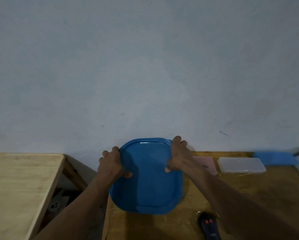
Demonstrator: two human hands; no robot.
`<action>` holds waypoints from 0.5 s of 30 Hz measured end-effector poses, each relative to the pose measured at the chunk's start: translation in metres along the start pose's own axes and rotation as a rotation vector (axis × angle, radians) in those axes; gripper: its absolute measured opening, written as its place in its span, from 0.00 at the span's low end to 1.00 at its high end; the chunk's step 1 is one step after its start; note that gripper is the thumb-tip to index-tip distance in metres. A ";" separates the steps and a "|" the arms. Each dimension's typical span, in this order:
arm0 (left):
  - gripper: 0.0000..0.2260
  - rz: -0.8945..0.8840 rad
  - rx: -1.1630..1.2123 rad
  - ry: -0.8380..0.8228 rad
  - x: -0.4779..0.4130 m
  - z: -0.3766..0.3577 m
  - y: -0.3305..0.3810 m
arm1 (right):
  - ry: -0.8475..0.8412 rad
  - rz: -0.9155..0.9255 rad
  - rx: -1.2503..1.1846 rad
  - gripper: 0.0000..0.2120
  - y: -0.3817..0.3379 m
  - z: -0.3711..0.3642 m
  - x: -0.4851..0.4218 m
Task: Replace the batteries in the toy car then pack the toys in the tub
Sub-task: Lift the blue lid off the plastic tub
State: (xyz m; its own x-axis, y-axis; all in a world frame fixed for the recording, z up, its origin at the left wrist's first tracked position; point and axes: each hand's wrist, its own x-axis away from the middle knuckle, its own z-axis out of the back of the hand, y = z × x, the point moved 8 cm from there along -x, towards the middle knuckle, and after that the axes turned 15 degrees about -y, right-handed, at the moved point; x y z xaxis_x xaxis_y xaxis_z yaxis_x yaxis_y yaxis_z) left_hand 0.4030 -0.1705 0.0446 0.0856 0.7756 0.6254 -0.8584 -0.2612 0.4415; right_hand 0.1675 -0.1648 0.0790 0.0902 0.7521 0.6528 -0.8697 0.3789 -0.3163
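A blue tub with its blue lid [147,177] on sits on the wooden table [249,187], close to the wall. My left hand [111,166] grips the lid's left rim, thumb on top. My right hand [178,157] grips the far right rim, thumb pressing on the lid. The tub's inside is hidden by the lid. A dark remote control with two red buttons [209,226] lies on the table near the front, right of the tub. No toy car is visible.
A clear plastic box [241,165] and a pink flat thing [207,164] lie at the back right. A blue object [275,158] lies further right. A second, lighter wooden table [19,187] stands left, across a gap.
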 end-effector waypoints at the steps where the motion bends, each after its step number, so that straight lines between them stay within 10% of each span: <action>1: 0.41 -0.012 0.023 0.007 0.002 -0.001 -0.002 | 0.017 0.020 -0.017 0.47 -0.001 0.002 0.004; 15: 0.37 -0.120 0.017 0.131 0.048 0.012 0.009 | 0.141 0.202 -0.329 0.39 0.024 0.007 0.048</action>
State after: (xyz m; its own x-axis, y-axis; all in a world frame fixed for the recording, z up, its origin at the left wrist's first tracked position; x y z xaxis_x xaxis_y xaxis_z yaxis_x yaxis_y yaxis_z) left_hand 0.4056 -0.1425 0.0869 0.1194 0.8698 0.4788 -0.8373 -0.1710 0.5194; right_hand 0.1478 -0.1235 0.1082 0.0187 0.8870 0.4613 -0.6772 0.3507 -0.6469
